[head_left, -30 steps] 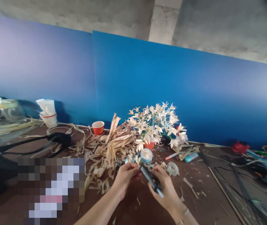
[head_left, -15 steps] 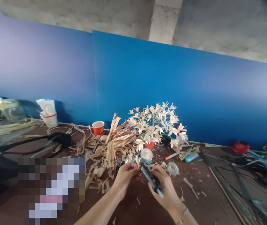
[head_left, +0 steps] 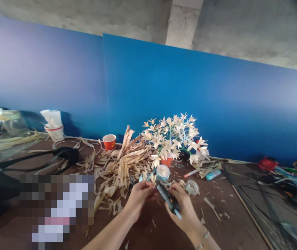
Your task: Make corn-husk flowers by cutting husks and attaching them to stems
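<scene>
Between the pinched fingertips of my left hand is a small pale corn-husk flower, petals up. My right hand is wrapped round a black glue gun, with a pale glue stick poking out of its rear. The gun's front end is close to the flower's base; whether they touch I cannot tell. Just beyond my hands stands a round tub with pale contents. Behind it, a bunch of cream husk flowers on green stems rises above a red paper cup.
Dried corn husks and scraps spread left of my hands. A clear tape roll, a marker and a light-blue packet lie to the right. Another red cup stands at the back. Thin rods and cables fill the right side.
</scene>
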{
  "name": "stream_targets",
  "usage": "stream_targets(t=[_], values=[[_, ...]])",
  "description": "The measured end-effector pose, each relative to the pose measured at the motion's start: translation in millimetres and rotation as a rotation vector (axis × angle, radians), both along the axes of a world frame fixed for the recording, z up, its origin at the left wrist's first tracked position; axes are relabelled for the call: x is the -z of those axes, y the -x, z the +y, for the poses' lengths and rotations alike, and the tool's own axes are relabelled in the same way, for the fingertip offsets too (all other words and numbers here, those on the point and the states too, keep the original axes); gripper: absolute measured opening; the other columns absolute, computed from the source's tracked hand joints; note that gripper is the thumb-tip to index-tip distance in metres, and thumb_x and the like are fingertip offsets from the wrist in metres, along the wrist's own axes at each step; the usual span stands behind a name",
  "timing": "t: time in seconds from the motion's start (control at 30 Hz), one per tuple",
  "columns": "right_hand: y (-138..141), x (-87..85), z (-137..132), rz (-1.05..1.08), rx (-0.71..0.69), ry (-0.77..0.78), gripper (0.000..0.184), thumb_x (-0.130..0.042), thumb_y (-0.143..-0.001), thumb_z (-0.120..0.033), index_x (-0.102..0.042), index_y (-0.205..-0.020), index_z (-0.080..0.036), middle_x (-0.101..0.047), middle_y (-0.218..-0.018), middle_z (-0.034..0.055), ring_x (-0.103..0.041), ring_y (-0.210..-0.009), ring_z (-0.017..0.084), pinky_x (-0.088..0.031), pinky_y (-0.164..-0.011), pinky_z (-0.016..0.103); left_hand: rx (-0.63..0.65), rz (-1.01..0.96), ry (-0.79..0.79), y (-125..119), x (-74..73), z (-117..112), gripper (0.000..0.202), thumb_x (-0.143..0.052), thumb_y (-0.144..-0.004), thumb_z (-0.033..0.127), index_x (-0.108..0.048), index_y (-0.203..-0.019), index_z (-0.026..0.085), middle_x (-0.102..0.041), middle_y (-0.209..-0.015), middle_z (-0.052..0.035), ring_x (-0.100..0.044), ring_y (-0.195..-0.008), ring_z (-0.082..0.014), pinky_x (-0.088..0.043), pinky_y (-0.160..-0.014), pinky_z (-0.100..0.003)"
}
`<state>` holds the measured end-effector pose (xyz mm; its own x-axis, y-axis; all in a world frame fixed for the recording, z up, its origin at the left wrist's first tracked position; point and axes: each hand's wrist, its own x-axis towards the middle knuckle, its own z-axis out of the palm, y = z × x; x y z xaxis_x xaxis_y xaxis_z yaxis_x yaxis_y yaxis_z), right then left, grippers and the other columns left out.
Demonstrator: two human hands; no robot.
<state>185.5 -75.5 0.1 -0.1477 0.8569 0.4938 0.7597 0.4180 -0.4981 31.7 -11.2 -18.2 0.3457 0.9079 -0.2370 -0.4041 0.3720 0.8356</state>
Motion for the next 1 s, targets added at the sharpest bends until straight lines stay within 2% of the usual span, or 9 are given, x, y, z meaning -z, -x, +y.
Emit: stream_targets(t=[0.27, 0.43, 0.5, 0.57, 0.63, 0.7, 0.87, 0.93, 1.0], values=[[-1, -0.3, -2, -0.019, 0.002, 0.028, 0.018, -0.046, -0.064, -0.003, -0.048, -0.071, -0.019, -0.048, -0.079, 0.0025, -0.051, -0.067, 0.014, -0.040, -0.060, 0.022, -0.029, 0.030, -0.058, 0, -0.8, 1, 0.027, -0.076, -0.050, 0.028, -0.056, -0.061, 0.013, -0.060, -0.051, 0.0009, -0.056, -0.047, -0.0099, -0.045, -0.050, -0.020], [4, -12.5, -7, -0.025, -0.091, 0.006, 0.019, -0.048, -0.061, -0.006, -0.049, -0.075, -0.019, -0.051, -0.077, 0.0019, -0.050, -0.064, 0.014, -0.039, -0.056, 0.021, -0.095, 0.228, -0.243, -2, 3.7, 1, 0.016, -0.071, -0.053, 0.022, -0.057, -0.057, 0.014, -0.054, -0.043, 0.0042, -0.047, -0.038, -0.0075, -0.035, -0.041, -0.018], [-2, -16.9, -7, -0.019, 0.017, -0.041, 0.013, -0.048, -0.066, -0.010, -0.049, -0.075, -0.019, -0.053, -0.074, 0.0024, -0.052, -0.064, 0.014, -0.039, -0.056, 0.022, -0.075, 0.253, -0.281, -3, 3.7, 0, 0.015, -0.070, -0.055, 0.022, -0.057, -0.056, 0.014, -0.054, -0.041, 0.0040, -0.047, -0.037, -0.0084, -0.034, -0.040, -0.019], [-15, -17.3, -6, -0.043, 0.236, -0.065, 0.008, -0.048, -0.071, -0.015, -0.050, -0.077, -0.020, -0.056, -0.070, 0.0028, -0.053, -0.061, 0.015, -0.038, -0.055, 0.023, -0.058, 0.212, -0.261, -3, 1.7, 0, 0.017, -0.070, -0.056, 0.025, -0.057, -0.058, 0.014, -0.055, -0.041, 0.0033, -0.049, -0.038, -0.0097, -0.036, -0.042, -0.020], [-34, -11.6, -6, -0.129, 0.444, 0.001, 0.015, -0.051, -0.071, -0.018, -0.052, -0.085, -0.020, -0.060, -0.070, 0.0034, -0.056, -0.059, 0.018, -0.036, -0.052, 0.024, -0.067, 0.154, -0.219, 0, -1.7, 0, 0.020, -0.071, -0.056, 0.028, -0.057, -0.061, 0.014, -0.057, -0.044, 0.0025, -0.051, -0.041, -0.0099, -0.038, -0.043, -0.020], [-54, 1.0, -6, -0.212, 0.552, 0.129, 0.017, -0.053, -0.065, -0.016, -0.051, -0.081, -0.020, -0.061, -0.070, 0.0041, -0.059, -0.061, 0.020, -0.036, -0.052, 0.025, -0.093, 0.103, -0.173, 3, -5.2, 0, 0.023, -0.071, -0.057, 0.032, -0.058, -0.063, 0.014, -0.061, -0.052, 0.0008, -0.053, -0.045, -0.0097, -0.039, -0.045, -0.019], [-81, 38.9, -9, -0.260, 0.699, 0.264, 0.020, -0.055, -0.061, -0.018, -0.050, -0.081, -0.017, -0.063, -0.080, 0.0118, -0.062, -0.077, 0.027, -0.042, -0.061, 0.031, -0.194, 0.024, -0.116, 9, -10.1, 3, 0.029, -0.074, -0.055, 0.034, -0.059, -0.068, 0.013, -0.066, -0.068, -0.0036, -0.059, -0.057, -0.0119, -0.044, -0.051, -0.020], [-81, 42.2, -11, -0.278, 0.724, 0.296, 0.022, -0.053, -0.063, -0.016, -0.051, -0.084, -0.015, -0.062, -0.085, 0.0150, -0.061, -0.081, 0.029, -0.042, -0.064, 0.033, -0.231, 0.032, -0.134, 10, -11.1, 4, 0.031, -0.074, -0.054, 0.035, -0.060, -0.069, 0.012, -0.065, -0.066, -0.0039, -0.059, -0.056, -0.0122, -0.045, -0.052, -0.021], [-77, 34.6, -15, -0.337, 0.745, 0.332, 0.023, -0.055, -0.063, -0.016, -0.052, -0.085, -0.014, -0.062, -0.086, 0.0169, -0.060, -0.082, 0.032, -0.041, -0.064, 0.036, -0.265, 0.061, -0.157, 11, -11.8, 5, 0.031, -0.074, -0.054, 0.036, -0.060, -0.068, 0.012, -0.064, -0.063, -0.0032, -0.058, -0.055, -0.0122, -0.045, -0.052, -0.022]])
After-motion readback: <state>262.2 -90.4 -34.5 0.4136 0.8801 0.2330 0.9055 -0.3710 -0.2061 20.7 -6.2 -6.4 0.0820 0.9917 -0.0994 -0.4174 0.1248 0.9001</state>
